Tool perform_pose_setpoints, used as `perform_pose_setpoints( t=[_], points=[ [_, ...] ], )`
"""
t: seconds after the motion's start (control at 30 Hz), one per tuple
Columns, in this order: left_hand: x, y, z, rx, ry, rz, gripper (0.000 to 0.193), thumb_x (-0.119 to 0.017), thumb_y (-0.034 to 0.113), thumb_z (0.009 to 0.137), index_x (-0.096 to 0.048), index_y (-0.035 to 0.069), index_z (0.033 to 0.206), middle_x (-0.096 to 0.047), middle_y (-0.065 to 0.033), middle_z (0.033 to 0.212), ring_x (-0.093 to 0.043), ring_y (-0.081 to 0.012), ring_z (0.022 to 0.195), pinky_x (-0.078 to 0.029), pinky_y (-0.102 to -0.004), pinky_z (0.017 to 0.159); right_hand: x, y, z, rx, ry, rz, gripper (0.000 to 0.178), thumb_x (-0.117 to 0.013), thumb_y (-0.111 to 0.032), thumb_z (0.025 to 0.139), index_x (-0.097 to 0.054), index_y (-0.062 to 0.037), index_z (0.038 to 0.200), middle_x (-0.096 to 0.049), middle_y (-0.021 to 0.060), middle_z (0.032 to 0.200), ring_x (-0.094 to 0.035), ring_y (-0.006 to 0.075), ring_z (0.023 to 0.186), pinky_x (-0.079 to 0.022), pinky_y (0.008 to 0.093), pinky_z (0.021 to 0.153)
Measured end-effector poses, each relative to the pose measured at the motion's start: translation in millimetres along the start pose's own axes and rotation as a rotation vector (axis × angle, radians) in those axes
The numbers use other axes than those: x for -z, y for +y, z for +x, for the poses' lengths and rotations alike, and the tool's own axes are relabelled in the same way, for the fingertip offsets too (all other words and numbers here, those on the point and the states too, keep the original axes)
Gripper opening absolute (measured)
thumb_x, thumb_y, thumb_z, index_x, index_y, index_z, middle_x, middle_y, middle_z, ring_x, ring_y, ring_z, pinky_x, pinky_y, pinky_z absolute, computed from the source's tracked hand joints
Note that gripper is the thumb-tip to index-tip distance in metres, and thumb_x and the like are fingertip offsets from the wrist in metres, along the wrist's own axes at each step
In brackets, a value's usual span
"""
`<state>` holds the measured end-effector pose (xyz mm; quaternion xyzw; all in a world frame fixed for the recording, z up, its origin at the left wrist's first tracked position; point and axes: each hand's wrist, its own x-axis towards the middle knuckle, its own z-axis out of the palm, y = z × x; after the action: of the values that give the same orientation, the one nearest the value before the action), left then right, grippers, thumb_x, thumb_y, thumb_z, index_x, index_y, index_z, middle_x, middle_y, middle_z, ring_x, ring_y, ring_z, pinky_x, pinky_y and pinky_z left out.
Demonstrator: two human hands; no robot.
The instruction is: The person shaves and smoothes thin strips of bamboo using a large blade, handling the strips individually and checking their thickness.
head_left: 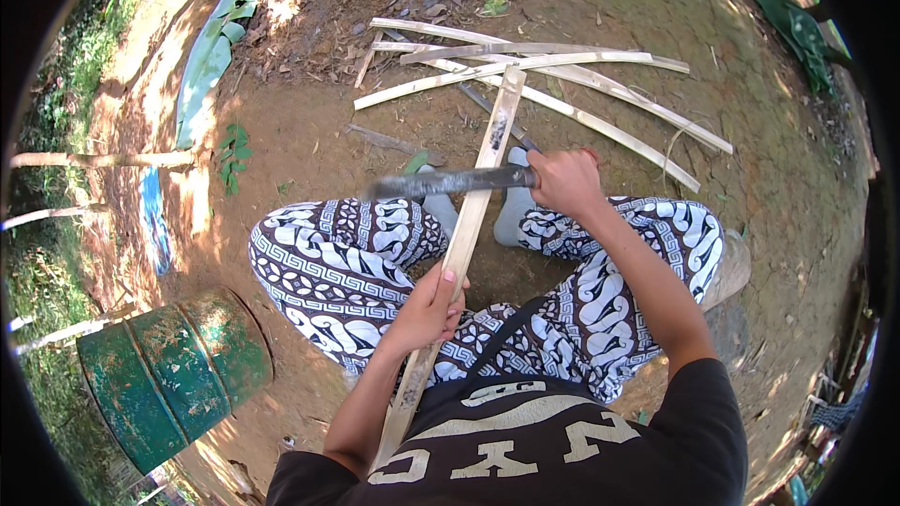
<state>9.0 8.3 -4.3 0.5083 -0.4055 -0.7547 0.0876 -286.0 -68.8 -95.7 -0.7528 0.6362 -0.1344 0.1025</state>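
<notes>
My left hand (pixel 429 307) is closed around a long pale slat (pixel 461 248), which looks like split bamboo or wood and has dark patches near its far end. The slat slopes from beside my body up and away between my knees. My right hand (pixel 566 182) grips the handle of a machete (pixel 450 182). Its dark blade points left and lies across the slat, beyond my left hand; the tip is blurred. Whether the edge touches the slat, I cannot tell.
Several similar slats (pixel 600 122) lie crossed on the bare ground beyond my feet. A dark narrow strip (pixel 483 101) runs partly beneath them. A rusty green drum (pixel 178 370) lies at the left. My patterned trouser legs (pixel 328 272) flank the work. Long green leaves (pixel 204 75) lie far left.
</notes>
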Motion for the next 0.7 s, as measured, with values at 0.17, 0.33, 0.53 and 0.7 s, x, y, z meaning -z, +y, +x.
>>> perform_pose_setpoints(
  t=[0.17,0.33,0.53,0.7],
  points=[
    [-6.4,-2.1,-11.6,0.049,0.006,0.035,0.034,-0.029,0.038,0.111,-0.044,0.007,0.11,-0.036,0.002,0.068,-0.033,-0.0051,0.045,-0.032,-0.0228,0.039,-6.0,71.9,21.3,-0.3,0.043,0.008,0.011,-0.063,-0.018,0.078,-0.064,-0.0079,0.081,-0.066,0.0173,0.064,-0.068,0.0365,0.06,-0.055,0.0507,0.057],
    [-1.5,-5.3,-12.1,0.04,0.011,0.051,0.035,-0.029,0.039,0.111,-0.044,0.007,0.109,-0.036,0.0022,0.067,-0.032,-0.0047,0.045,-0.031,-0.0226,0.039,-6.7,10.2,12.2,-0.087,0.063,-0.02,0.011,-0.064,-0.019,0.078,-0.064,-0.0087,0.082,-0.067,0.0168,0.065,-0.069,0.035,0.059,-0.055,0.0488,0.058],
    [-16.0,4.8,-38.8,-0.031,-0.053,0.042,0.032,-0.03,0.035,0.112,-0.044,0.006,0.111,-0.032,0.0026,0.065,-0.029,-0.0051,0.044,-0.029,-0.0226,0.038,-10.7,104.3,18.8,-0.568,0.015,-0.078,0.024,-0.06,-0.024,0.087,-0.071,-0.0027,0.091,-0.069,0.027,0.079,-0.07,0.0433,0.079,-0.057,0.0538,0.072],
    [4.9,12.8,-21.9,-0.035,0.075,-0.115,0.034,-0.031,0.036,0.112,-0.045,0.005,0.112,-0.032,0.0022,0.066,-0.027,-0.0054,0.043,-0.028,-0.0224,0.037,4.0,60.9,29.9,-0.65,-0.026,0.043,0.031,-0.057,-0.026,0.091,-0.073,0.0008,0.096,-0.071,0.028,0.092,-0.07,0.0442,0.087,-0.057,0.0528,0.08]
  ],
)
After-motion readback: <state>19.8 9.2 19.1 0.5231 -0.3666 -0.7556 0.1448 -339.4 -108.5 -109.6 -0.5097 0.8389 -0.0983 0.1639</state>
